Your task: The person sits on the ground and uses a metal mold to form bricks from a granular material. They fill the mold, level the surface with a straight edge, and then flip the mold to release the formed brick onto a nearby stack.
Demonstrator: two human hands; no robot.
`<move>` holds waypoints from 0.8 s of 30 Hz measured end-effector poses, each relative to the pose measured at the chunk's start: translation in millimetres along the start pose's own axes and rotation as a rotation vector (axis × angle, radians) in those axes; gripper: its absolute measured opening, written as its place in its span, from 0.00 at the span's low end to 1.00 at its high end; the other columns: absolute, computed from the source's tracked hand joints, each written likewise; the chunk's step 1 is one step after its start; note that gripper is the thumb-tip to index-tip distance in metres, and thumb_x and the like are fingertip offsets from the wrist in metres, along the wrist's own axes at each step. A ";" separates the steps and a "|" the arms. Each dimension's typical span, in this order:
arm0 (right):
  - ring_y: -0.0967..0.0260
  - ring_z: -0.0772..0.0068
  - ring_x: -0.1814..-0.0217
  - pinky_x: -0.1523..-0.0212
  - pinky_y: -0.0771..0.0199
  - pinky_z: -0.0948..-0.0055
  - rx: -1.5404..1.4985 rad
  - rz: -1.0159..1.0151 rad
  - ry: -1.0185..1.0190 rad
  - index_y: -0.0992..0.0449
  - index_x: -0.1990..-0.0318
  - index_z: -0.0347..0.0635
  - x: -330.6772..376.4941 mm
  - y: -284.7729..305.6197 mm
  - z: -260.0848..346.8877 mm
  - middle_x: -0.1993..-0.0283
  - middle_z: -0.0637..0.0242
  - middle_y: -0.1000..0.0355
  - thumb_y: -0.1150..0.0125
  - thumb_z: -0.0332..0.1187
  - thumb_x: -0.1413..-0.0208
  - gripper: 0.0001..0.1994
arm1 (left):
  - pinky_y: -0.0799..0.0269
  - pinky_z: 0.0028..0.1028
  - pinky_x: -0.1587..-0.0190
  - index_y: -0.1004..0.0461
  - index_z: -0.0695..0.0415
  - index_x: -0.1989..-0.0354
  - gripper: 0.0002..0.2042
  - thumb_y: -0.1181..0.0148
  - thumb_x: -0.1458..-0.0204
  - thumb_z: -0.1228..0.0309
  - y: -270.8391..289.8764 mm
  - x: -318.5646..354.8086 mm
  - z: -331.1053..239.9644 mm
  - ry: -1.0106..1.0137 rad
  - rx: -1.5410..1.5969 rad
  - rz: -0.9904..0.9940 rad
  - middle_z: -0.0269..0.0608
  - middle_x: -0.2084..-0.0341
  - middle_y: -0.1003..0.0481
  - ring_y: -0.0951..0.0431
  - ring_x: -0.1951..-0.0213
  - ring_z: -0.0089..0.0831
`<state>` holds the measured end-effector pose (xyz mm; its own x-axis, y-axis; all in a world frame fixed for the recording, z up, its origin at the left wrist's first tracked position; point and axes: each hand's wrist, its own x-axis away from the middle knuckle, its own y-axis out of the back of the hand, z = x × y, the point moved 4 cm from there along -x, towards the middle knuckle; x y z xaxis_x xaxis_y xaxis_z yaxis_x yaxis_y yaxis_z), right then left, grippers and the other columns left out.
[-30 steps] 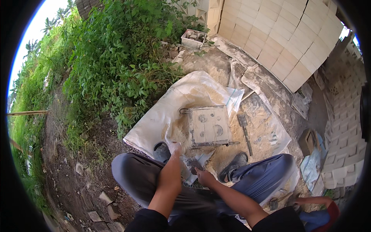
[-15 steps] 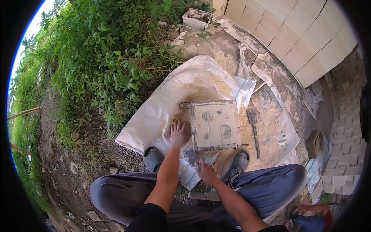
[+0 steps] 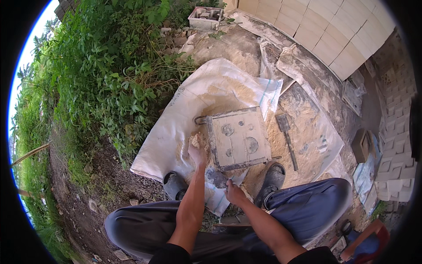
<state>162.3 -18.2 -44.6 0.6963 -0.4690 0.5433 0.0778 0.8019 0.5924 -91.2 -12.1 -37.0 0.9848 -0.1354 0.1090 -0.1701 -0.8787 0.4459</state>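
Observation:
My left hand (image 3: 197, 152) is cupped around a clump of tan sand (image 3: 195, 140), just left of a square metal-edged frame (image 3: 239, 137). The frame is packed level with sand, and its surface shows several round marks and a thin line. My right hand (image 3: 234, 193) is closed on the handle of a trowel, whose dark dusty blade (image 3: 216, 178) points toward the frame's near edge. Underneath lies a spread white woven sack (image 3: 160, 141) with loose sand over it. To the frame's right rests a long-handled tool with a flat rectangular head (image 3: 282, 122).
My sandalled feet flank the frame's near side. Dense green plants (image 3: 101, 66) grow at the left. A white bin (image 3: 205, 18) stands at the far end, stacked pale blocks (image 3: 329, 35) at the far right. Another person's arm (image 3: 362, 240) shows at lower right, near a brown block (image 3: 361, 145).
My left hand has gone from lying spread on the sand to cupping a clump of it. My right hand keeps the trowel in about the same place. The view has shifted slightly.

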 end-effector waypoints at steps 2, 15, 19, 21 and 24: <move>0.30 0.36 0.60 0.60 0.31 0.49 0.008 0.001 0.007 0.44 0.51 0.38 0.1 0.0 1.2 0.60 0.37 0.32 0.46 0.37 0.45 0.20 | 0.31 0.36 0.65 0.31 0.74 0.54 0.26 0.40 0.47 0.58 2.5 18.0 -57.1 -0.057 0.059 -0.025 0.57 0.75 0.25 0.25 0.72 0.40; 0.24 0.57 0.59 0.62 0.25 0.59 0.243 0.059 -0.149 0.27 0.56 0.36 4.4 43.3 30.7 0.61 0.51 0.25 0.46 0.35 0.50 0.16 | 0.53 0.42 0.35 0.36 0.53 0.41 0.21 0.52 0.41 0.61 -22.3 28.4 -93.0 -0.650 -0.252 0.169 0.49 0.40 0.40 0.44 0.36 0.43; 0.23 0.71 0.71 0.70 0.25 0.67 -0.019 0.465 -0.326 0.21 0.69 0.35 -20.0 149.9 -24.7 0.70 0.57 0.22 0.45 0.34 0.55 0.12 | 0.66 0.48 0.33 0.43 0.49 0.35 0.25 0.57 0.41 0.58 -56.1 17.0 -96.4 -0.857 -0.719 0.246 0.44 0.33 0.50 0.54 0.32 0.42; 0.24 0.52 0.59 0.61 0.25 0.58 -0.025 -0.427 -0.575 0.22 0.66 0.36 -15.8 225.9 -60.6 0.61 0.47 0.25 0.44 0.36 0.52 0.12 | 0.68 0.48 0.32 0.45 0.49 0.34 0.24 0.61 0.39 0.60 -63.9 12.9 -89.9 -0.859 -0.798 0.299 0.40 0.32 0.52 0.56 0.31 0.40; 0.27 0.43 0.59 0.56 0.27 0.52 -0.163 -1.001 -0.489 0.25 0.61 0.36 -24.7 281.1 -107.6 0.67 0.45 0.26 0.48 0.36 0.49 0.13 | 0.69 0.48 0.32 0.45 0.51 0.34 0.24 0.63 0.39 0.61 -73.1 6.6 -82.1 -0.761 -0.685 0.245 0.40 0.32 0.52 0.57 0.31 0.39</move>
<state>243.7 258.7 44.5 -0.0840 -0.9945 0.0630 0.5620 0.0049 0.8271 -75.2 88.9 4.1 0.6425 -0.7349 -0.2171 -0.1174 -0.3744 0.9198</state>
